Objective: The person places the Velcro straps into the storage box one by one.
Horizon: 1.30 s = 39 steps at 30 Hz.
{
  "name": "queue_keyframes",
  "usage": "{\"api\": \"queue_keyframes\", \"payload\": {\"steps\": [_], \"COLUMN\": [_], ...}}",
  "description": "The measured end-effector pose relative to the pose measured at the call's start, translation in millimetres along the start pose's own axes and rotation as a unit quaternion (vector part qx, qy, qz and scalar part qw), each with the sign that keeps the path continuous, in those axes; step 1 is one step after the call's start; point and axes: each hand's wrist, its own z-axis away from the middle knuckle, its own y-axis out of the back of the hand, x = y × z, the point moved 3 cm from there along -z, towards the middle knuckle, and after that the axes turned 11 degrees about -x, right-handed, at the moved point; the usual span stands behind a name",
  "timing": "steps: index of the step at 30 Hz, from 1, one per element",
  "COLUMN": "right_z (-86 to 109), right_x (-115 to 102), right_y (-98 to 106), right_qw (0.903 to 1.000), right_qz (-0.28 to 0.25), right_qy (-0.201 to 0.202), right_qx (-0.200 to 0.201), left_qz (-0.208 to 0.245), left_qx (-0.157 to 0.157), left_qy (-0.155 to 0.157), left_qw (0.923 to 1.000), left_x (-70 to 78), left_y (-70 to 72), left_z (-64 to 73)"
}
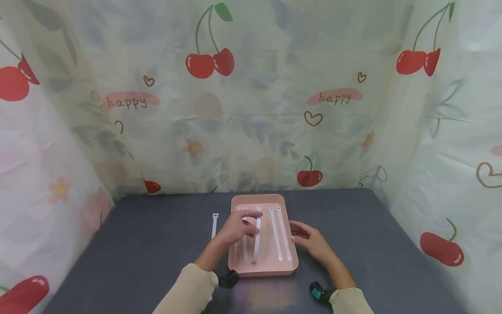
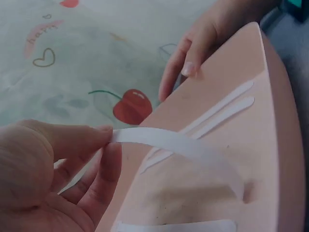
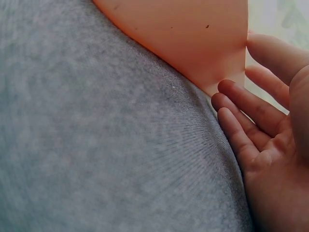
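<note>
A pink rectangular tray (image 1: 265,273) sits on the dark table. My left hand (image 1: 235,227) is over its left half, pinching the end of a white cable strap (image 2: 169,140) between thumb and fingertips. That strap bows downward, its far end at the tray floor in the left wrist view. Two more straps (image 1: 276,235) lie side by side in the tray's right half. Others lie under my left hand, partly hidden. My right hand (image 1: 313,244), fingers loosely extended, rests against the tray's right side; in the right wrist view its fingertips (image 3: 229,89) are at the outer wall.
One loose white strap (image 1: 214,224) with a slotted head lies on the table (image 1: 157,244) left of the tray, partly behind my left arm. A cherry-printed curtain (image 1: 251,131) encloses the table's back and sides.
</note>
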Motion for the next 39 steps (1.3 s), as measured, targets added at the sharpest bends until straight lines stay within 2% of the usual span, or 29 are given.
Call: {"api": "queue_keyframes", "payload": {"steps": [3, 7, 15, 22, 25, 31, 35, 39], "right_z": [0.4, -0.1, -0.6, -0.7, -0.6, 1.5, 6.1, 4.4], "right_x": [0.8, 0.8, 1.0, 1.7, 1.8, -7.2, -23.5, -13.9], "right_y": [0.4, -0.2, -1.0, 0.0, -0.4, -2.0, -2.5, -1.3], "right_qw": [1.0000, 1.0000, 1.0000, 1.0000, 1.0000, 1.0000, 0.9999, 1.0000], "right_qz": [0.003, 0.001, -0.006, -0.003, -0.001, -0.001, -0.007, 0.003], "right_qy": [-0.005, -0.004, 0.005, -0.001, 0.001, 0.000, -0.002, 0.002], "right_qx": [0.003, 0.005, -0.004, 0.002, 0.000, -0.005, -0.012, -0.009], "left_qz": [-0.060, -0.121, -0.164, -0.217, -0.242, -0.303, -0.319, -0.329], "left_qx": [-0.014, -0.033, -0.029, -0.026, -0.027, -0.027, -0.024, -0.019], "left_qy": [0.003, 0.024, 0.067, 0.096, 0.100, 0.105, 0.109, 0.111], "left_qw": [0.9981, 0.9918, 0.9837, 0.9712, 0.9648, 0.9468, 0.9411, 0.9375], "left_x": [-0.9, -3.9, -15.5, -20.9, -20.8, -22.0, -23.9, -26.7], "left_y": [-0.7, -3.3, -8.6, -7.7, -8.0, -9.5, -10.9, -11.4], "left_z": [-7.5, -17.4, -32.9, -43.1, -45.8, -49.8, -52.0, -53.1]}}
